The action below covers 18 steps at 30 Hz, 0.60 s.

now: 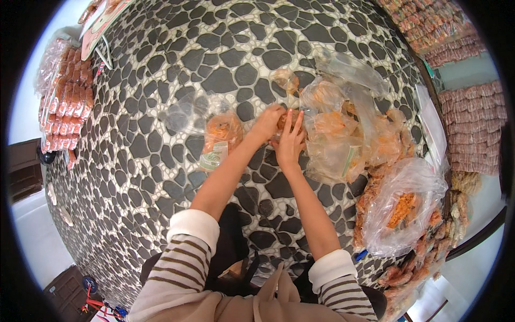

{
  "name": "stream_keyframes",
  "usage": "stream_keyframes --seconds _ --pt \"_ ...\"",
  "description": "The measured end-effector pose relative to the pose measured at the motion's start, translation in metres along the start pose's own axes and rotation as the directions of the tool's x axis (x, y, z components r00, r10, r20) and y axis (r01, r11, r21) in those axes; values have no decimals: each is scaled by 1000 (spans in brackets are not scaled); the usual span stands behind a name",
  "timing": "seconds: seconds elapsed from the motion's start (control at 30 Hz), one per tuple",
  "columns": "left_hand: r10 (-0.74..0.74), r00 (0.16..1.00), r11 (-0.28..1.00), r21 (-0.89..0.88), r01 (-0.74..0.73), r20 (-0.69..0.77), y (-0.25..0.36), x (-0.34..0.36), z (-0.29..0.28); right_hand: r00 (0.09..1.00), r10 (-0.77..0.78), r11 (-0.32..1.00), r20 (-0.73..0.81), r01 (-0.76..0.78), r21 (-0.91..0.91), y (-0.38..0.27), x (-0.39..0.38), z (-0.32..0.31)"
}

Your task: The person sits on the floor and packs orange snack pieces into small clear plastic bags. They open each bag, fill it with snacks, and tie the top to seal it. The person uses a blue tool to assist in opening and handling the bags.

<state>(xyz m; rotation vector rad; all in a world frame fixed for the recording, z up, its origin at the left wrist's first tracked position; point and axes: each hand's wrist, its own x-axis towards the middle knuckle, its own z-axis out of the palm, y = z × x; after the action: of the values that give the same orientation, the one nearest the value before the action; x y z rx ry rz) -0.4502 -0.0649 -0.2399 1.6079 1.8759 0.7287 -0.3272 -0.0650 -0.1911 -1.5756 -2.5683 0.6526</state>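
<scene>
Just above the patterned stone floor, a small clear plastic bag of orange-brown snack is between my two hands. My left hand closes on its left side with bent fingers. Across its near and right side lies my right hand, two fingers stretched over the plastic and the thumb underneath, gripping it. My fingers hide much of the bag. Left of my left hand rests a clear bag of orange snack with a green-and-white label. A smaller orange-filled bag sits just beyond my hands.
Several clear bags with orange contents lie heaped to the right. Nearer stands a large open plastic bag holding orange snack. Stacked packets line the left side and the right edge. A blue pen-like object lies near my right sleeve.
</scene>
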Motion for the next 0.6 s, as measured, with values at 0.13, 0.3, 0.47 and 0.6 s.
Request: stream_keyframes --seconds 0.13,0.3,0.47,0.6 --pt "-331 941 889 -357 285 -73 24 -21 29 968 -135 971 -213 172 166 11 -4 5" --pt "-219 970 800 -589 119 -103 40 -27 16 943 -92 900 -320 216 378 30 -8 7" --pt "-164 978 968 -172 185 128 24 5 -46 937 36 811 -346 175 559 46 -2 5" --pt "-78 965 949 279 149 -251 18 49 -53 934 -8 854 -358 193 484 53 -1 3"
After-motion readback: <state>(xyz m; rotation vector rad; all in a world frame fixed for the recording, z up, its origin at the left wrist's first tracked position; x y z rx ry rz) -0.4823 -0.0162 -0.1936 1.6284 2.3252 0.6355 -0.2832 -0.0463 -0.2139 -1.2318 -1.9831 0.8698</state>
